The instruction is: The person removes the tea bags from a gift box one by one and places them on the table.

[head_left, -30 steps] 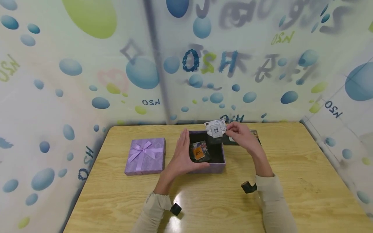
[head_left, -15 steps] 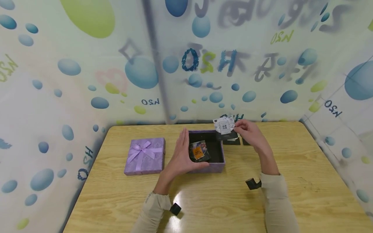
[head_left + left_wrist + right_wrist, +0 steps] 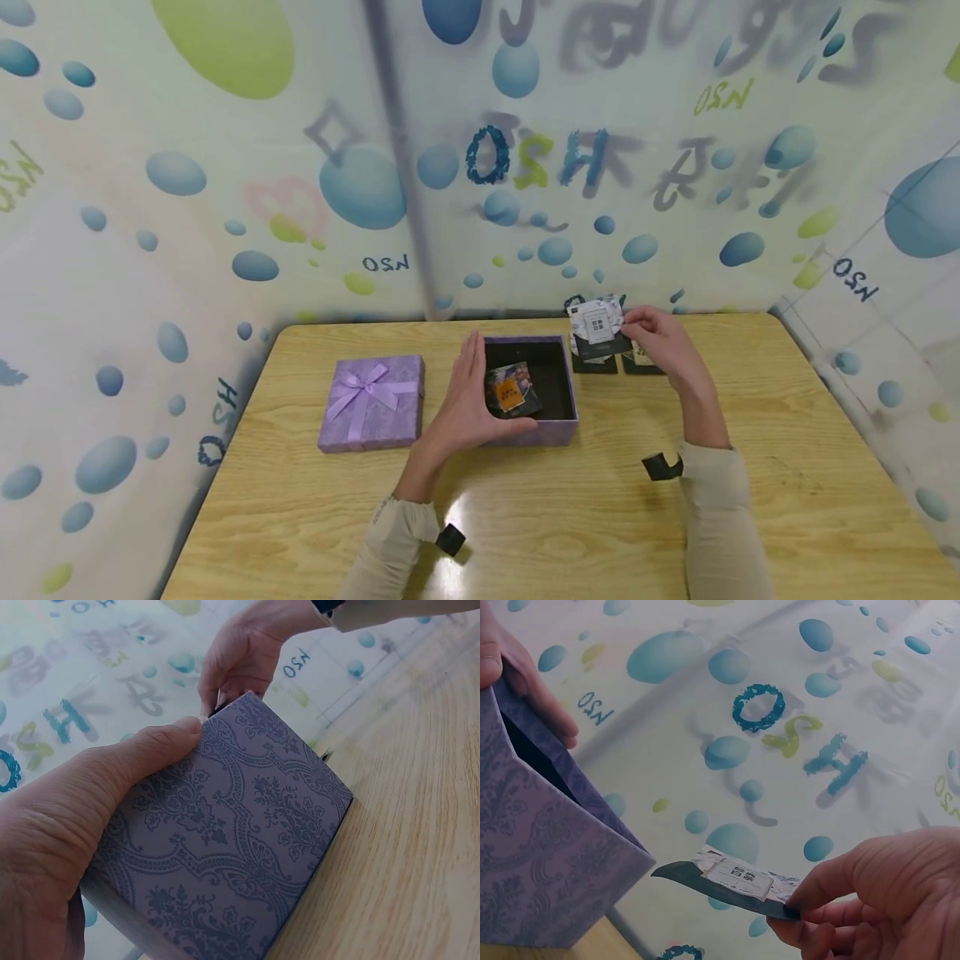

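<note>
My right hand (image 3: 665,340) pinches a flat black-and-white sachet (image 3: 600,327) by its right edge, thumb and fingertips together, raised beyond the back right of the box. The sachet (image 3: 735,881) carries a pale label in the right wrist view. An open purple patterned box (image 3: 551,432) has my left hand (image 3: 471,402) at its front left corner. Those fingers lie straight along the left wall, and the thumb (image 3: 161,746) rests on the front rim. Inside the dark box lies another sachet (image 3: 512,393) with an orange label, partly behind the left hand.
The purple lid (image 3: 371,404) with a ribbon bow lies left of the box. Two dark sachets lie on the wooden table at the box's right: one sachet (image 3: 596,367) under the held one, another sachet (image 3: 640,362) beside the right hand. A printed curtain (image 3: 450,217) hangs behind.
My right hand has carried the sachet from over the box's back right corner out to the right, uncovering that corner. The left hand and box have stayed put.
</note>
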`<state>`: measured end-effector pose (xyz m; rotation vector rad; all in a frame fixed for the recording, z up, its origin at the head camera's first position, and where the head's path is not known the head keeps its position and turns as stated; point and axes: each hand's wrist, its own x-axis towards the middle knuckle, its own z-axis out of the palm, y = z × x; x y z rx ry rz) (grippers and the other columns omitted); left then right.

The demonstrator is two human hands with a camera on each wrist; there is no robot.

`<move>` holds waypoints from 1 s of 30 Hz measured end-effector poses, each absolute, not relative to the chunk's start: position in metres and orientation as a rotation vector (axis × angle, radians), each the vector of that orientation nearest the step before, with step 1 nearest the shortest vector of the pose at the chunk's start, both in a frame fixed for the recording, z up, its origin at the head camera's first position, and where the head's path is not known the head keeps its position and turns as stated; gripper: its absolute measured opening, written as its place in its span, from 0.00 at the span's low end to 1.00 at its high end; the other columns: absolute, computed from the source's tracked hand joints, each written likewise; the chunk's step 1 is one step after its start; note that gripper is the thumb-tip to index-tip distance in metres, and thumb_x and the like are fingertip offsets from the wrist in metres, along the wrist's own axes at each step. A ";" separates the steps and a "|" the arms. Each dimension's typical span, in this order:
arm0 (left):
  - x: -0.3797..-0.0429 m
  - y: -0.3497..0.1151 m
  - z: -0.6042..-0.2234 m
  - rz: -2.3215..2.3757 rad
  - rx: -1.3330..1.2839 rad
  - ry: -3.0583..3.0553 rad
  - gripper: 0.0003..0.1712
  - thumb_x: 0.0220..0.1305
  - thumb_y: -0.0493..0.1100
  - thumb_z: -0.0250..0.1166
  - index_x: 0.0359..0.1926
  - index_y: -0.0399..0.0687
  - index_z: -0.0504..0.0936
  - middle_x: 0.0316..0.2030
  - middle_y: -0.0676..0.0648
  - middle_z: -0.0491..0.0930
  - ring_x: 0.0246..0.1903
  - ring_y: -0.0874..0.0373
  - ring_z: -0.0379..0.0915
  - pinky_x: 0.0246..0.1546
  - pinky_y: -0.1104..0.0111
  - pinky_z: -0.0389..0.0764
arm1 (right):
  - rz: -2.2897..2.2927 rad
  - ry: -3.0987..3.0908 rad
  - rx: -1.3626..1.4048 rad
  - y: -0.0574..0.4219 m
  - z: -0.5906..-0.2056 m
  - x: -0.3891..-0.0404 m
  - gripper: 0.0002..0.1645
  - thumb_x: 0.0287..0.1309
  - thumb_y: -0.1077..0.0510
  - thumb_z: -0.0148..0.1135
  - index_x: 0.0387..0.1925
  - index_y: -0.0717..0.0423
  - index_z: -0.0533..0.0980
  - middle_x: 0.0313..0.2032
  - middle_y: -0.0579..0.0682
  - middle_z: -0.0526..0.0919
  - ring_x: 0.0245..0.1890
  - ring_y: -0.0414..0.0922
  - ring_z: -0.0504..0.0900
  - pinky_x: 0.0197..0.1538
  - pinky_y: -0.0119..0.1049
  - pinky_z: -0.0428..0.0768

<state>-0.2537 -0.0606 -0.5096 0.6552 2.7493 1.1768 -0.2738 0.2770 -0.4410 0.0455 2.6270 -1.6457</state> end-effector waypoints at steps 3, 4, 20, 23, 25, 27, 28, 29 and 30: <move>-0.253 -0.061 -0.509 1.185 0.660 2.745 0.87 0.43 0.78 0.78 0.80 0.68 0.18 0.81 0.62 0.16 0.82 0.55 0.18 0.79 0.44 0.36 | -1.633 2.643 0.083 0.282 -0.443 -0.275 0.19 0.79 0.57 0.53 0.57 0.71 0.72 0.42 0.53 0.79 0.35 0.42 0.70 0.36 0.34 0.71; -0.253 -0.061 -0.509 1.184 0.657 2.744 0.87 0.43 0.78 0.78 0.80 0.68 0.18 0.81 0.62 0.16 0.82 0.55 0.18 0.79 0.44 0.36 | -1.626 2.648 0.099 0.284 -0.444 -0.275 0.19 0.80 0.57 0.53 0.57 0.71 0.72 0.42 0.53 0.79 0.33 0.41 0.70 0.35 0.35 0.70; -0.253 -0.060 -0.509 1.181 0.626 2.733 0.88 0.41 0.79 0.78 0.80 0.70 0.18 0.80 0.64 0.16 0.81 0.59 0.17 0.79 0.44 0.37 | -1.709 2.664 0.213 0.307 -0.458 -0.279 0.22 0.81 0.58 0.50 0.62 0.74 0.70 0.48 0.62 0.79 0.36 0.38 0.76 0.35 0.27 0.76; -0.252 -0.060 -0.508 1.186 0.625 2.731 0.88 0.41 0.79 0.78 0.80 0.70 0.18 0.80 0.64 0.16 0.81 0.59 0.17 0.79 0.44 0.37 | -1.690 2.682 0.252 0.311 -0.461 -0.280 0.23 0.82 0.57 0.49 0.63 0.74 0.70 0.50 0.63 0.78 0.39 0.39 0.76 0.37 0.26 0.76; -0.252 -0.060 -0.508 1.195 0.627 2.728 0.88 0.41 0.78 0.78 0.80 0.70 0.18 0.80 0.64 0.16 0.81 0.58 0.17 0.79 0.43 0.37 | -1.678 2.693 0.284 0.315 -0.464 -0.281 0.24 0.82 0.56 0.49 0.63 0.74 0.70 0.50 0.63 0.78 0.40 0.40 0.75 0.38 0.27 0.74; -0.252 -0.060 -0.507 1.206 0.627 2.723 0.87 0.41 0.78 0.78 0.80 0.70 0.19 0.80 0.64 0.16 0.81 0.58 0.17 0.79 0.43 0.37 | -1.666 2.707 0.319 0.318 -0.466 -0.282 0.24 0.82 0.56 0.49 0.63 0.74 0.70 0.50 0.63 0.78 0.41 0.43 0.74 0.37 0.28 0.71; -0.252 -0.060 -0.507 1.210 0.628 2.722 0.87 0.41 0.78 0.78 0.80 0.70 0.19 0.80 0.64 0.16 0.81 0.58 0.17 0.79 0.43 0.37 | -1.660 2.717 0.336 0.320 -0.467 -0.282 0.24 0.82 0.56 0.49 0.63 0.74 0.70 0.50 0.63 0.78 0.41 0.43 0.73 0.37 0.29 0.70; -0.252 -0.060 -0.507 1.214 0.628 2.720 0.87 0.41 0.79 0.78 0.80 0.70 0.19 0.80 0.64 0.16 0.81 0.58 0.17 0.79 0.43 0.37 | -1.651 2.722 0.358 0.321 -0.468 -0.282 0.25 0.82 0.55 0.49 0.63 0.73 0.70 0.50 0.62 0.77 0.42 0.44 0.72 0.38 0.29 0.69; -0.252 -0.060 -0.507 1.216 0.628 2.720 0.87 0.41 0.79 0.78 0.81 0.70 0.19 0.80 0.64 0.16 0.81 0.58 0.17 0.79 0.43 0.37 | -1.648 2.728 0.375 0.323 -0.469 -0.282 0.25 0.82 0.55 0.49 0.64 0.73 0.71 0.51 0.62 0.77 0.42 0.45 0.72 0.38 0.30 0.69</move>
